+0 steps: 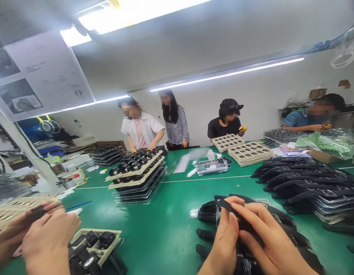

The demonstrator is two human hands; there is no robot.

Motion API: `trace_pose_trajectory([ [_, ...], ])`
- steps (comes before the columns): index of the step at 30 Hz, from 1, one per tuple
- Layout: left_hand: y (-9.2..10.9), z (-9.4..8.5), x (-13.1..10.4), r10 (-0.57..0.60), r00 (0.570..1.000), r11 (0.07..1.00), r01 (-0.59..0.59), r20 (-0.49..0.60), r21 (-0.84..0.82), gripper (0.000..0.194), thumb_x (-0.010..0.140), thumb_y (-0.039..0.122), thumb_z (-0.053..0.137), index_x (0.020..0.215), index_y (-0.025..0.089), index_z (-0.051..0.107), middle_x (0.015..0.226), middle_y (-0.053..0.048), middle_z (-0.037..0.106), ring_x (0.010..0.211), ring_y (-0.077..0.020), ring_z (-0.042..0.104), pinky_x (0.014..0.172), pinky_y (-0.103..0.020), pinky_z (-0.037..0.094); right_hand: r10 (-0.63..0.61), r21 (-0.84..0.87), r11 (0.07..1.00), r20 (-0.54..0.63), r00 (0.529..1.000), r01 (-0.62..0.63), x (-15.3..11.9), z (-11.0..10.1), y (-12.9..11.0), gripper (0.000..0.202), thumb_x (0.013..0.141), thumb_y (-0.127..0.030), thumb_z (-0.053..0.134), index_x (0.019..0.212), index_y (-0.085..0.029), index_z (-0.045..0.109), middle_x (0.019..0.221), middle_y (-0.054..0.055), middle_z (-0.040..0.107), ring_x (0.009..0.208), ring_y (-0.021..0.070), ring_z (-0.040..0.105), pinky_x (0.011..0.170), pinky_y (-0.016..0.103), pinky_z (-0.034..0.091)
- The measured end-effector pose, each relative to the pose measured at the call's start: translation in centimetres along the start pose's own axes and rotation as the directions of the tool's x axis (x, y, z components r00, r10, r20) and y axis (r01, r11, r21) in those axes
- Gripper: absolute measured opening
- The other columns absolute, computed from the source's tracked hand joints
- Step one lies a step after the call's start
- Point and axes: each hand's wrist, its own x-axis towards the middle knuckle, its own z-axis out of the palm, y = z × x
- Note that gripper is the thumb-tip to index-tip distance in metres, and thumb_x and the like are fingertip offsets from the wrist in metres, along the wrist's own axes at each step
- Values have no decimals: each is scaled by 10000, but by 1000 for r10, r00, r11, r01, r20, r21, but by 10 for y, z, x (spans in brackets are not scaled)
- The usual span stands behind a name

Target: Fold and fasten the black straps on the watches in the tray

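Observation:
My left hand (225,240) and my right hand (261,227) are close together at the lower right. Their fingers are closed on a black watch strap (226,205), whose end sticks out at the top left of the grip; the rest is mostly hidden by the hands. Below and around them lies a pile of black watch straps (207,215), partly covered by my hands. A small white comb-like piece (194,213) rests on the green table (162,229) just left of that pile.
A co-worker's hands (49,236) hold a small dark part at the left, beside a tray of watches (116,238). Stacked trays (136,183) stand mid-table. More strap stacks (303,179) rise at right. Beige trays (249,152) and a plastic parts box (212,167) lie farther back, near several people.

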Motion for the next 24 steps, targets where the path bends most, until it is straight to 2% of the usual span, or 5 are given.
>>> trace_pose_trajectory([
  [5, 7, -6, 2, 30, 986, 993, -49, 165, 110, 664, 863, 585, 788, 1371, 259, 510, 1122, -72, 656, 1030, -200, 607, 891, -298, 451, 30, 32, 999, -120, 992, -26, -7, -2, 6, 304, 1085, -231, 521, 1354, -324, 627, 1118, 15, 730, 988, 134, 750, 898, 133, 596],
  [11, 33, -3, 5, 110, 992, 784, -122, 57, 609, 360, 858, 424, 797, 1145, 207, 787, 972, -65, 712, 925, -216, 603, 883, -332, 448, 166, 28, 986, -189, 968, -163, -15, -9, 16, 247, 1063, -295, 584, 1291, -341, 667, 1133, -3, 739, 981, 149, 750, 902, 163, 611],
  [15, 38, -1, 4, 129, 990, 792, -142, 64, 593, 276, 858, 376, 771, 1053, 191, 834, 829, -40, 694, 805, -185, 584, 781, -302, 441, 171, 67, 984, -139, 975, -163, -15, -9, 16, 221, 1043, -274, 615, 1238, -340, 692, 1112, -11, 770, 972, 156, 771, 870, 157, 619],
  [19, 32, -3, 3, 124, 992, 786, -120, 35, 606, 251, 861, 316, 760, 1079, 218, 837, 924, -61, 743, 884, -209, 636, 845, -317, 469, 199, 154, 971, -104, 975, -181, -11, -11, 14, 180, 1024, -286, 646, 1174, -338, 731, 1060, -16, 785, 926, 155, 777, 829, 145, 623],
  [24, 25, -3, 4, 88, 994, 867, -46, -61, 496, 535, 769, 280, 836, 1291, 249, 723, 1100, -74, 774, 1042, -260, 684, 951, -353, 503, 304, 278, 932, -250, 919, -232, -11, -9, 15, 109, 989, -325, 711, 1062, -275, 774, 987, 32, 782, 859, 190, 781, 748, 184, 650],
])
